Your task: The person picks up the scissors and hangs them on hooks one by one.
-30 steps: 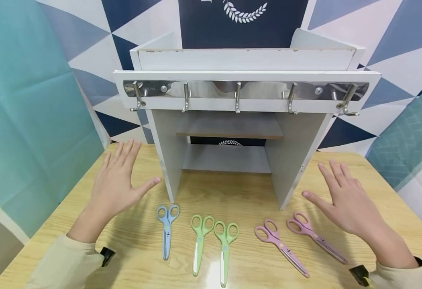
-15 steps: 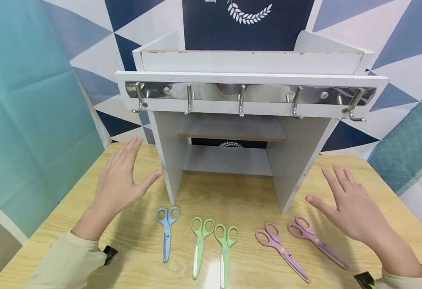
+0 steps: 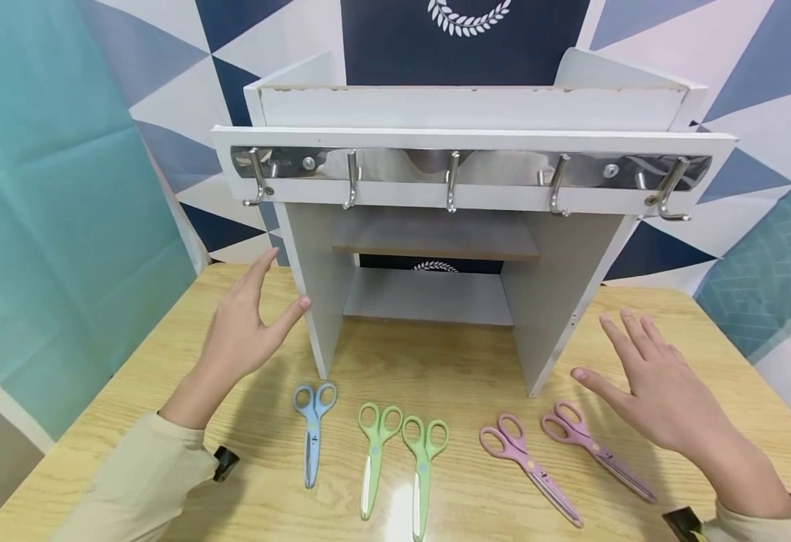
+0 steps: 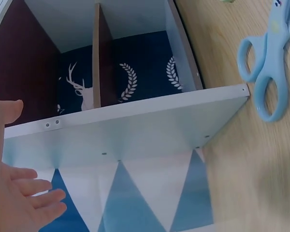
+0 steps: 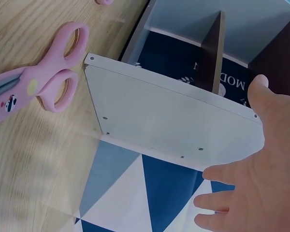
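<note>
My left hand (image 3: 242, 324) hovers left of a white shelf unit (image 3: 476, 109), fingers extended and thumb spread toward its side panel, holding nothing. On the other side my right hand (image 3: 659, 384) is held out above the table, fingers spread, also without anything in it. Nearest the left hand lies a pair of blue scissors (image 3: 311, 433). Two pairs of green scissors, one (image 3: 373, 455) beside the other (image 3: 422, 470), lie in the middle. Two pairs of pink scissors, one (image 3: 527, 463) and another (image 3: 594, 444), lie slanted near the right hand.
The unit's front rail carries a metal strip with several hooks (image 3: 452, 181) that jut forward. Inner shelves (image 3: 429, 297) sit back between the side panels. All stands on a wooden table (image 3: 266, 497), with patterned cloth (image 3: 158, 83) behind and a teal curtain (image 3: 63, 188) at left.
My left hand has shifted slightly right and turned more edge-on, closer to the shelf unit. The right hand stays nearly where it was. The scissors lie unmoved, and the head view tilts a little.
</note>
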Motion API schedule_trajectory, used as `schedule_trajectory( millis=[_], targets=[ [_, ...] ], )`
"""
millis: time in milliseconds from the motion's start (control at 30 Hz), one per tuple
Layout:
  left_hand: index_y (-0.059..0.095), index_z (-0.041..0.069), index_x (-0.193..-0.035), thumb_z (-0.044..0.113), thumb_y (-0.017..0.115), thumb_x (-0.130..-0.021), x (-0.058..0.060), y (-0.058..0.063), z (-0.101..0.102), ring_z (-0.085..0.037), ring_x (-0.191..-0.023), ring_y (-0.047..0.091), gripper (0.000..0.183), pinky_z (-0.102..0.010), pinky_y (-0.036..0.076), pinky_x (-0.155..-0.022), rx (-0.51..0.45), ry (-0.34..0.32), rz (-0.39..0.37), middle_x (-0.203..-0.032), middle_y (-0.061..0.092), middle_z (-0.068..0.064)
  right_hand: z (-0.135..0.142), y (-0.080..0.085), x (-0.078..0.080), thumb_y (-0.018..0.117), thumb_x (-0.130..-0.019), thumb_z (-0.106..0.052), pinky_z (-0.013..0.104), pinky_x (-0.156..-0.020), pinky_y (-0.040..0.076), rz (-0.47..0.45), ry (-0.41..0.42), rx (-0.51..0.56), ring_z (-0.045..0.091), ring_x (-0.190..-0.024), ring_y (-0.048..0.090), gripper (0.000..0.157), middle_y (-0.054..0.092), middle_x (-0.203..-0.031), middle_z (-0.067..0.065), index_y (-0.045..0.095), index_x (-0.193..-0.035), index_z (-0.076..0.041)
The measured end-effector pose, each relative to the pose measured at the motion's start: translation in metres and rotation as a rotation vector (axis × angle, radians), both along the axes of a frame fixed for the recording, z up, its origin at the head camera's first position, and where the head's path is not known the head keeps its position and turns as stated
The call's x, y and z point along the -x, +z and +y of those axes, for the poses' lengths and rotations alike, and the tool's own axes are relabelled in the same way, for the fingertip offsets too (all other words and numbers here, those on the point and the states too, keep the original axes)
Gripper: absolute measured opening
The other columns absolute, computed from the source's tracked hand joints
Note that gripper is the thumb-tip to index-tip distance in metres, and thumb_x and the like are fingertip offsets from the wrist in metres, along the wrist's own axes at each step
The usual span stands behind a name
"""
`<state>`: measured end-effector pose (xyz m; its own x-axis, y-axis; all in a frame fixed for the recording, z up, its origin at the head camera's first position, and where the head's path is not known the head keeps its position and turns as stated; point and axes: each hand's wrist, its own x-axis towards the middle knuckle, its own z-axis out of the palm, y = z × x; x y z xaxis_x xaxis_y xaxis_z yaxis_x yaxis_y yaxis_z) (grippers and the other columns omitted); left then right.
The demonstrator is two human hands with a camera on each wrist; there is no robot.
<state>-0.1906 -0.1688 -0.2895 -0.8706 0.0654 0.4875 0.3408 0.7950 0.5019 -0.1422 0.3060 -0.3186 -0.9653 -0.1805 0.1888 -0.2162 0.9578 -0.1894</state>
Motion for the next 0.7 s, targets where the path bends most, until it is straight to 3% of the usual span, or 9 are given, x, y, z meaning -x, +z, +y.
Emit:
schedule_trajectory(
  millis=[200, 433, 700],
  targets=[
    [0.034, 0.01, -0.148, 0.034, 0.063, -0.09, 0.007, -0.002, 0.003, -0.039, -0.131, 0.047, 0.069, -0.062, 0.041, -0.105, -0.088, -0.04, 0.038, -0.144, 0.049, -0.019, 0.0, -0.001, 0.001, 0.051, -0.094, -0.051, 0.072, -0.112, 0.011, 0.001, 0.004, -0.003, 0.051, -0.146, -0.002, 0.085, 0.008, -0.156, 0.035, 0.017, -0.152, 0.001],
    [0.041, 0.005, -0.143, 0.024, 0.066, -0.089, 0.015, -0.005, 0.01, -0.035, -0.126, 0.053, 0.062, -0.051, 0.046, -0.106, -0.17, -0.117, 0.12, -0.136, 0.056, -0.019, 0.0, 0.001, 0.0, 0.051, -0.093, -0.053, 0.074, -0.108, 0.016, -0.027, -0.004, -0.014, 0.053, -0.144, 0.001, 0.086, 0.01, -0.155, 0.035, 0.019, -0.152, 0.001],
    [0.04, 0.003, -0.143, 0.017, 0.063, -0.09, 0.019, -0.008, 0.016, -0.033, -0.126, 0.055, 0.059, -0.05, 0.047, -0.107, -0.254, -0.137, 0.105, -0.133, 0.057, -0.02, 0.0, 0.002, -0.003, 0.051, -0.093, -0.055, 0.075, -0.108, 0.015, -0.077, -0.015, -0.014, 0.055, -0.143, 0.001, 0.088, 0.009, -0.155, 0.036, 0.018, -0.152, 0.001]
  ],
)
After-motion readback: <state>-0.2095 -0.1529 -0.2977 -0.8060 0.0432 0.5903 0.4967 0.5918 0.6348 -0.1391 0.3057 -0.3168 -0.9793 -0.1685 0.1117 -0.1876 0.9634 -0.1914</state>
